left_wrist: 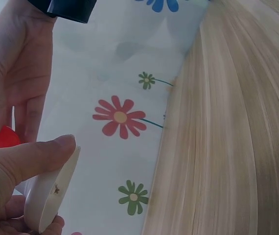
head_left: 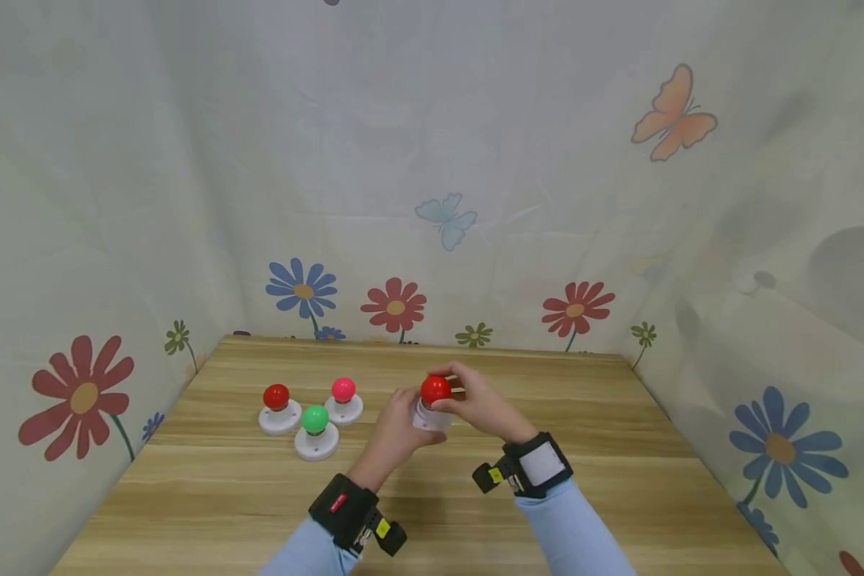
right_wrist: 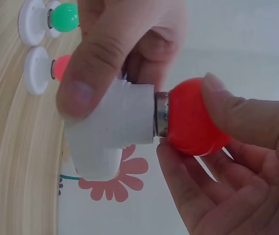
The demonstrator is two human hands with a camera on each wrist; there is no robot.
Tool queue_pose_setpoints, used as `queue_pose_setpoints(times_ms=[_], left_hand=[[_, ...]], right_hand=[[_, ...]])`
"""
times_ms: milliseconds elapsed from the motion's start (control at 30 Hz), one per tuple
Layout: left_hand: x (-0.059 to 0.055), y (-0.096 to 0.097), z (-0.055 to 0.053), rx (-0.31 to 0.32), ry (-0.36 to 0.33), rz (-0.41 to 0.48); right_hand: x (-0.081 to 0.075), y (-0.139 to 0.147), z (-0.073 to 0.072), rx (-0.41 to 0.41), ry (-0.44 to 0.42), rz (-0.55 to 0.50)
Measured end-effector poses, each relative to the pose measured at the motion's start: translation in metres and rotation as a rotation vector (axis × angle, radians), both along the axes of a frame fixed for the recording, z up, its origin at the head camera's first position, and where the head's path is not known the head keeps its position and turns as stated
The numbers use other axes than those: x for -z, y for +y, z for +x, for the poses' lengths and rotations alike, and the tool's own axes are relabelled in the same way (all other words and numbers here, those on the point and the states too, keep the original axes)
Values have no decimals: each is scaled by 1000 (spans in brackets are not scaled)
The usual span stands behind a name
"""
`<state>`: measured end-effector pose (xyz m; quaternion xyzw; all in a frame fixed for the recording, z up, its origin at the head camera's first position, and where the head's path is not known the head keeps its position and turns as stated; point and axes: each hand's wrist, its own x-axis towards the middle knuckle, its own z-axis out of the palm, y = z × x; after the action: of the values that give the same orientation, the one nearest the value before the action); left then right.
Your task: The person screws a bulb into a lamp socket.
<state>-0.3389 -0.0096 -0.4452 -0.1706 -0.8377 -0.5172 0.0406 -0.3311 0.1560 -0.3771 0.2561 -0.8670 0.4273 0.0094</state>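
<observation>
A white lamp socket (right_wrist: 137,112) with a round base is gripped by my left hand (head_left: 394,432), thumb pressed on its side. In its mouth sits a red light bulb (right_wrist: 193,117), part of the metal screw collar still showing at the rim. My right hand (head_left: 481,402) pinches the red globe between thumb and fingers. Both hands hold the pair raised over the table, and the left wrist view shows the edge of the socket's base (left_wrist: 56,191) tilted beside my left thumb.
On the wooden table (head_left: 547,512), to the left, stand three white sockets with bulbs: a red bulb (head_left: 277,397), a green bulb (head_left: 315,419) and a pink bulb (head_left: 343,390). A flowered cloth (head_left: 504,272) hangs behind and at both sides.
</observation>
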Motion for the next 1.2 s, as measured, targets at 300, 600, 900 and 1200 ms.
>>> queue_pose_setpoints(times_ms=[300, 600, 900, 1200], left_hand=[[1, 0, 1, -1, -2, 5], [-1, 1, 0, -12, -17, 2], [-3, 1, 2, 3, -26, 8], [-2, 1, 3, -18, -3, -26]], right_hand=[[-2, 3, -1, -72, -45, -6], [1, -16, 3, 277, 157, 43], [6, -22, 4, 378, 258, 181], [-4, -11, 4, 127, 144, 108]])
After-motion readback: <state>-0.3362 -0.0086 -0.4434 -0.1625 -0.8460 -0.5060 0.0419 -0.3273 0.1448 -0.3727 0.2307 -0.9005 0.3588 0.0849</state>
